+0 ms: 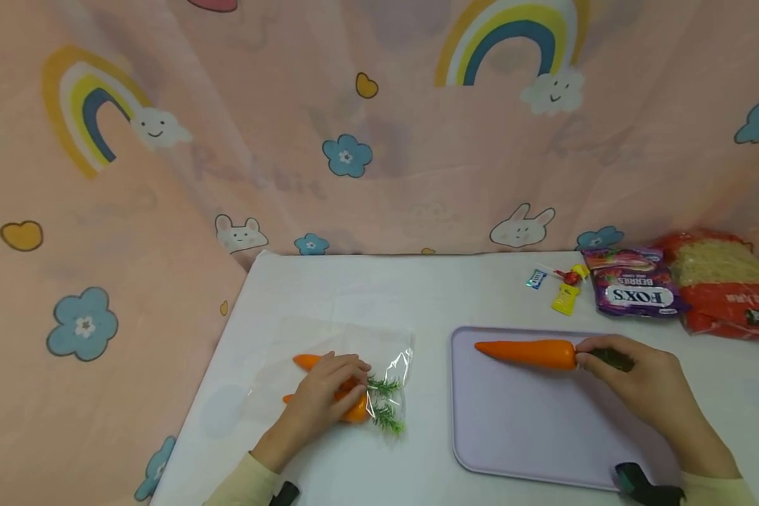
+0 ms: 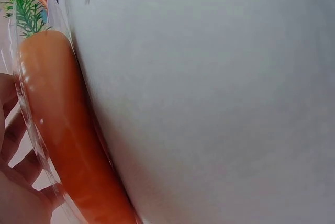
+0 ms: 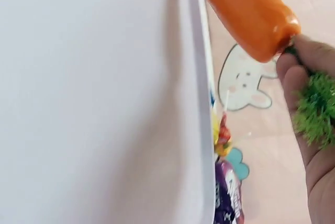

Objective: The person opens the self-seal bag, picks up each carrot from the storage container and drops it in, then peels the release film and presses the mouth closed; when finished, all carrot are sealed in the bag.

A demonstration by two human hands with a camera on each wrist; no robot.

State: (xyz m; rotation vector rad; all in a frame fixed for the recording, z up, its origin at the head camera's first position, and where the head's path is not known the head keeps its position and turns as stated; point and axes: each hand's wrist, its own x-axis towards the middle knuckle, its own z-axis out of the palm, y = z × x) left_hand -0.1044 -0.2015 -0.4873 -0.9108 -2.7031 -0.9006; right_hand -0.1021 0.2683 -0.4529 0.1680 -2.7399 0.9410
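In the head view my right hand (image 1: 639,376) pinches a toy carrot (image 1: 526,353) by its green top, between thumb and fingers. The carrot lies level over the far part of a lilac tray (image 1: 512,436), its tip pointing left. The right wrist view shows the green tuft (image 3: 316,110) spilling out below the thumb and fingers. To the left, my left hand (image 1: 325,386) grips a clear plastic bag (image 1: 397,355) with two more toy carrots (image 1: 357,411) in it, fingers bent over them. One bagged carrot (image 2: 68,124) fills the left side of the left wrist view.
Behind the tray lie small wrapped candies (image 1: 566,299) and a lollipop (image 1: 571,277). A purple candy bag (image 1: 635,284) and a red-and-clear noodle pack (image 1: 727,281) stand at the back right. A pink patterned cloth (image 1: 386,197) hangs behind the white table (image 1: 348,288).
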